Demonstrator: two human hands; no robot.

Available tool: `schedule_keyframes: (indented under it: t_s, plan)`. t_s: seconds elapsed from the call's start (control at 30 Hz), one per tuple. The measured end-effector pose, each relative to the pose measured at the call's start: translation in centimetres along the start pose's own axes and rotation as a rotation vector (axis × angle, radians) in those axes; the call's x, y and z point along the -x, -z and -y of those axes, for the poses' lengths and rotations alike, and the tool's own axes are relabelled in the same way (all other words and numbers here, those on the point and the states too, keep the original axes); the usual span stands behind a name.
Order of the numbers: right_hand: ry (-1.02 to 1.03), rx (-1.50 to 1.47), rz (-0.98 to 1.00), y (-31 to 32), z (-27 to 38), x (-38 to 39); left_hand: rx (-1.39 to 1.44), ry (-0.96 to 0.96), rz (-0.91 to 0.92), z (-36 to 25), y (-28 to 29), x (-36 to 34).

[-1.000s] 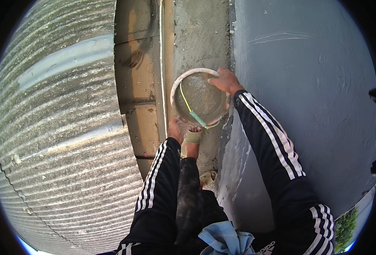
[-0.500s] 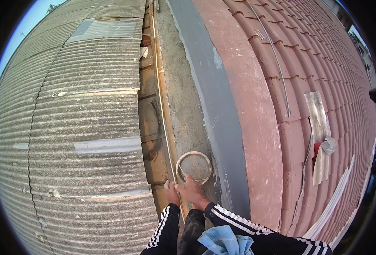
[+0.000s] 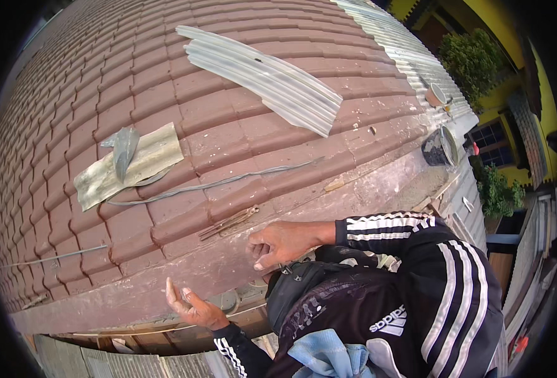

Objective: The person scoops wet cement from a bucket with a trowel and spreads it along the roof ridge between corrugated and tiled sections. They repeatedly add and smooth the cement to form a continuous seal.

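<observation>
My left hand (image 3: 193, 305) is raised at the lower left over the roof's edge, its fingers spread and nothing in them. Close behind its wrist shows part of a round tub (image 3: 229, 302), mostly hidden. My right hand (image 3: 281, 244) is in front of my body, above the flat reddish band (image 3: 152, 277) along the tiles. Its fingers are loosely bent, the thumb stands off from them, and I see nothing held. A small bundle of thin brown sticks (image 3: 230, 223) lies on the tile edge just beyond the right hand.
On the reddish roof tiles (image 3: 228, 145) lie a long corrugated sheet (image 3: 263, 79), a shorter corrugated piece (image 3: 155, 154) with grey wrapping on it, and a grey cable (image 3: 228, 187). A black bucket (image 3: 435, 150) and a smaller tub (image 3: 435, 95) stand at the right. Beyond drops the roof's edge.
The view has swung to the right, toward the tiles and buckets. My hands, earlier close together at the round tub, are now apart and lifted away from it.
</observation>
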State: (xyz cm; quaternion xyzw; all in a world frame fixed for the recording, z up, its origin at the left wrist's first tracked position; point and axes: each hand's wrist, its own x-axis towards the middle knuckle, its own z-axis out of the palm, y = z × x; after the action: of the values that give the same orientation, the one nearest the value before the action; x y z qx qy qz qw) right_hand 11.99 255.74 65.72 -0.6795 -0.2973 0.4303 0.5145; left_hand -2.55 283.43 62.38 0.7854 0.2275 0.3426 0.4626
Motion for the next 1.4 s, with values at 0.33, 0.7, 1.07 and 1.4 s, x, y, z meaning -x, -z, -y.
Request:
schedule_keyframes:
  t_s: [0.33, 0.7, 1.07, 1.4]
  plan:
    - [-0.329, -0.875, -1.519, 12.7, -26.1, 29.7, 0.177, 0.076, 1.254, -8.4, -25.1, 8.9]
    - [0.469, -1.296, -2.411, 30.2, -47.5, 53.6, -0.043, -0.705, 1.762, -3.5, -47.1, 28.9]
    - [0.534, -1.253, -2.684, 40.8, -58.6, 63.8, -0.168, -0.834, 1.867, -3.5, -48.9, 29.9]
    - [0.482, -1.354, -2.720, 39.5, -58.7, 61.5, -0.229, -0.880, 1.896, -3.1, -48.9, 30.1]
